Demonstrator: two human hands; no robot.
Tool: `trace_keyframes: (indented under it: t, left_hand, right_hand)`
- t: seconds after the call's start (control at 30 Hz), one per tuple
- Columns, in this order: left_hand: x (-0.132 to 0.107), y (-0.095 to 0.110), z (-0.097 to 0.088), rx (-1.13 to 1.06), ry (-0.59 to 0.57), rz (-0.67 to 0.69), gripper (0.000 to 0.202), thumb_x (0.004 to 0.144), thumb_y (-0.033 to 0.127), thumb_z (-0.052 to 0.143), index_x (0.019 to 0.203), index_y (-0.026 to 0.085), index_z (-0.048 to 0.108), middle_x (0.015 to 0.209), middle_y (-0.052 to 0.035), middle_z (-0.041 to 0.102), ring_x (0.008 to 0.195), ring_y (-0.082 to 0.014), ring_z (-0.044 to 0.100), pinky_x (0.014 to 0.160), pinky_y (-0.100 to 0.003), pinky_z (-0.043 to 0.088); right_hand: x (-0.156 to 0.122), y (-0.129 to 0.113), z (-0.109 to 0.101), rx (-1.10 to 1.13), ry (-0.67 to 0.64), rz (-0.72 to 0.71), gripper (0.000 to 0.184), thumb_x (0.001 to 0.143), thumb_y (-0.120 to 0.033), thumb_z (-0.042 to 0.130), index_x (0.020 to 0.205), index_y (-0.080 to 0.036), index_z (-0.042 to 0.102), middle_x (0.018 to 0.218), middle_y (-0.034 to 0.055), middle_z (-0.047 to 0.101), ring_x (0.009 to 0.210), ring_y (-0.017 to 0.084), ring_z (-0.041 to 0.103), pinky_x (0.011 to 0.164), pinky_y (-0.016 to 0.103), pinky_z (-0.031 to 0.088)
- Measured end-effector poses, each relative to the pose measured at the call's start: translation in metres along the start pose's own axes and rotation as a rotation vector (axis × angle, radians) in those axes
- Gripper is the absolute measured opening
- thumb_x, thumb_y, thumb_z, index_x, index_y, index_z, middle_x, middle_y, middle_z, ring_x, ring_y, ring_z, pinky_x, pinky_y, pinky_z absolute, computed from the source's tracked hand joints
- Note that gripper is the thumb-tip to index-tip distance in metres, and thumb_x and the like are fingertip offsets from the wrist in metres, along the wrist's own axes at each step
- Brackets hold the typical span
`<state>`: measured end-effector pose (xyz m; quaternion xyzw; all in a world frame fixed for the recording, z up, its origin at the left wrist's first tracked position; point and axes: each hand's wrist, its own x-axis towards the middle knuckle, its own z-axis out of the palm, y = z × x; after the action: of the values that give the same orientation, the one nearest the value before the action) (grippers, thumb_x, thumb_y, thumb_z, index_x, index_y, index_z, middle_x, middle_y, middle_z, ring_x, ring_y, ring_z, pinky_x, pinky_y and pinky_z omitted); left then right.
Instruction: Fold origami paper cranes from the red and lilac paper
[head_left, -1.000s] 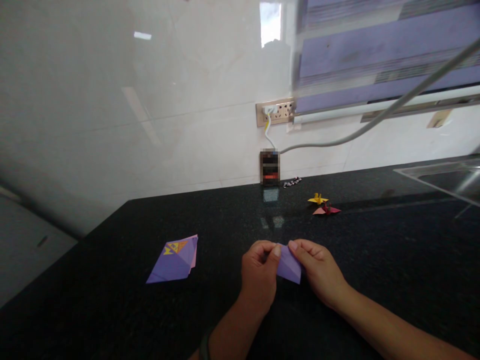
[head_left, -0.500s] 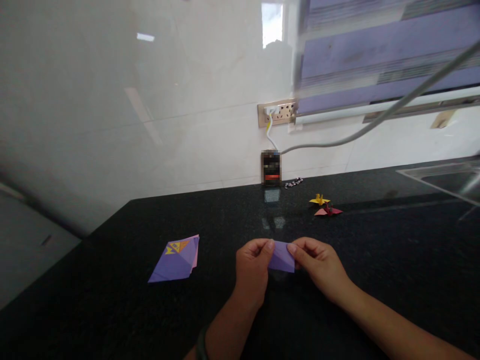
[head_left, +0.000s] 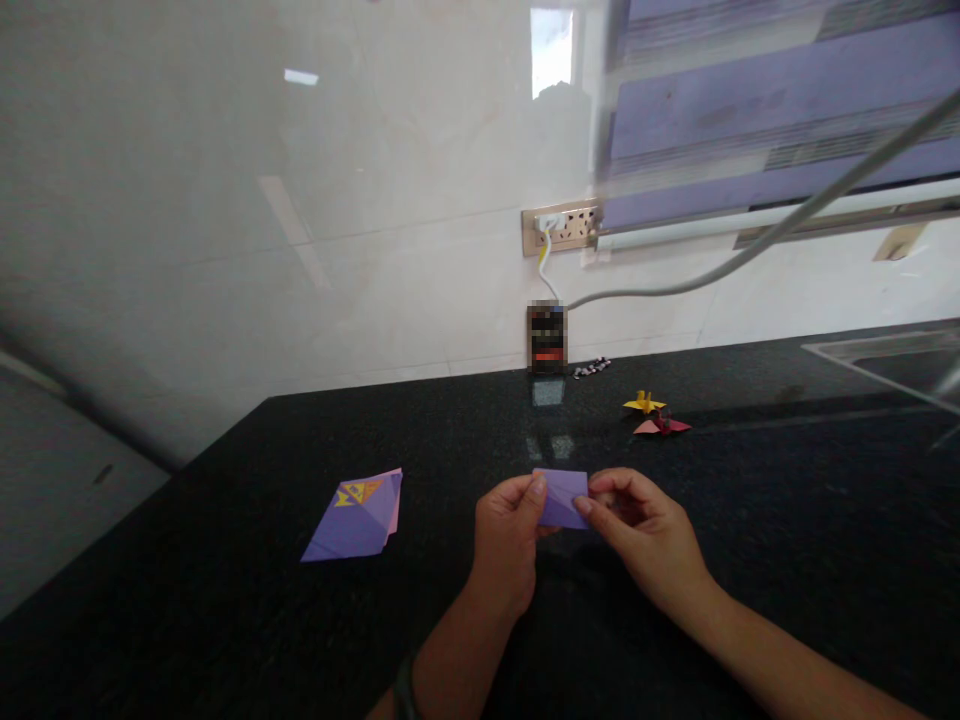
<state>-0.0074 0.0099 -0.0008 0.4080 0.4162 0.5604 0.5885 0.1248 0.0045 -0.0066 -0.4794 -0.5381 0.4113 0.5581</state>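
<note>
A small folded purple paper (head_left: 561,496) is held just above the black countertop (head_left: 225,620), pinched from both sides. My left hand (head_left: 506,540) grips its left edge with thumb and fingers closed. My right hand (head_left: 645,535) pinches its right edge, fingers curled. To the left on the counter lies a stack of purple paper sheets (head_left: 358,515) with a pink sheet beneath and an orange-yellow pattern at its top corner.
A yellow paper crane (head_left: 643,402) and a red paper crane (head_left: 661,426) sit at the back right. A small dark device (head_left: 547,338) leans on the tiled wall under a socket strip (head_left: 561,229). A sink edge (head_left: 885,350) is at far right.
The purple paper has been turned between my fingers and now faces up flatter and slightly higher. Both hands shifted a little forward.
</note>
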Motion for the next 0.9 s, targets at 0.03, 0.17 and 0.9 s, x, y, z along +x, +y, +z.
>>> trace_keyframes:
  t: [0.03,0.17,0.9]
  left_hand:
    - [0.0,0.0,0.0,0.004,0.001,0.003,0.029,0.075,0.035,0.054,0.087,0.011,0.064,0.072,-0.0059,0.062,0.062,-0.013,0.055,0.055,-0.024,0.043]
    - [-0.001,0.001,0.0,0.02,0.003,0.013,0.03,0.074,0.035,0.054,0.089,0.011,0.064,0.073,-0.0066,0.062,0.064,-0.0137,0.056,0.057,-0.025,0.044]
    - [0.002,0.004,-0.004,0.005,-0.083,-0.065,0.029,0.073,0.035,0.054,0.089,0.012,0.061,0.069,-0.0039,0.061,0.055,-0.0112,0.053,0.051,-0.024,0.043]
  right_hand:
    - [0.0,0.0,0.0,-0.041,-0.016,-0.004,0.018,0.068,-0.029,0.063,0.078,-0.019,0.052,0.064,-0.002,0.051,0.054,0.011,0.048,0.049,0.022,0.041]
    - [-0.001,0.003,-0.002,-0.125,-0.015,-0.085,0.013,0.071,-0.029,0.06,0.077,-0.02,0.053,0.072,0.0006,0.052,0.057,0.012,0.048,0.051,0.024,0.042]
    - [0.006,0.001,-0.018,-0.571,-0.117,-0.747,0.029,0.075,-0.013,0.052,0.099,-0.026,0.063,0.108,0.009,0.048,0.091,0.02,0.052,0.068,0.033,0.048]
